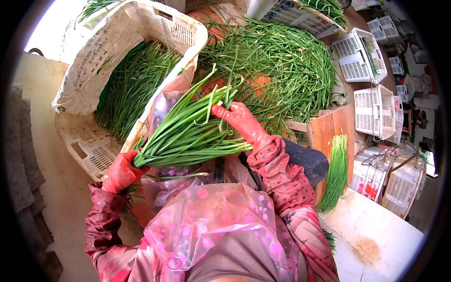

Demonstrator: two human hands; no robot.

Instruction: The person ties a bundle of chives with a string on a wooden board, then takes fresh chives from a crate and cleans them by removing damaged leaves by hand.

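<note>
A loose bunch of garlic chives [188, 129] lies across the front of my body, its stems fanned out to the right. My left hand [124, 171], in a red rubber glove, is closed around the bunch's left end. At the upper right of the bunch, my right hand [239, 123], gloved the same way, has its fingers pinched on a few bent chive stalks. One stray stalk [181, 176] hangs below the bunch. A polka-dot plastic apron [206, 221] covers my front.
Left of the bunch, a white plastic crate [96, 145] holds more chives [136, 84]. A large heap of chives [286, 70] spreads out ahead. To the right, a tidy bundle [336, 174] lies on a wooden board [329, 127]. Several white crates [373, 110] stand farther right.
</note>
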